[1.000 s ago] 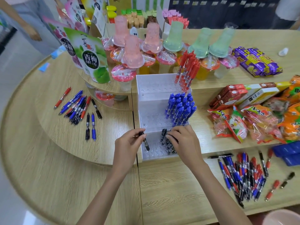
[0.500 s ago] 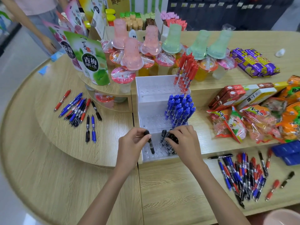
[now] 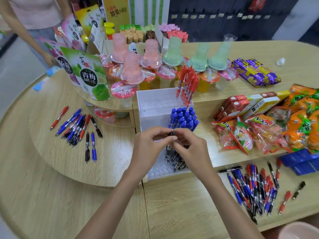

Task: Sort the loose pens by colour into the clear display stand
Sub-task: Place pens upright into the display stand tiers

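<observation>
Black pen [image 3: 172, 133], pinched near its top end by the fingers [image 3: 164, 130] of the left hand [image 3: 150, 147] and of the right hand [image 3: 191, 149], both sets clamped on it. The pen hangs over the front tier of the stand [image 3: 139, 109]. It is seen almost end-on, so its long axis appears close to upright, button end up; its tip is hidden behind the fingers.

The key relation is that the black pens [image 3: 174, 159] already seated lie directly below and slightly toward the viewer. The open holes of that tier lie to their left, on the left hand's side. The next move therefore looks to be a short downward lowering, tip first.

Blue pens [image 3: 183, 118] fill the right part of the middle tier and red pens [image 3: 187, 83] the right part of the back tier. Loose pens lie on the counter [image 3: 51, 187] in two heaps, one well to the left [image 3: 76, 125] and one to the right [image 3: 255, 188].

A green pouch [image 3: 89, 78] reads 青梅果冻. Other printing is too blurred to read.
</observation>
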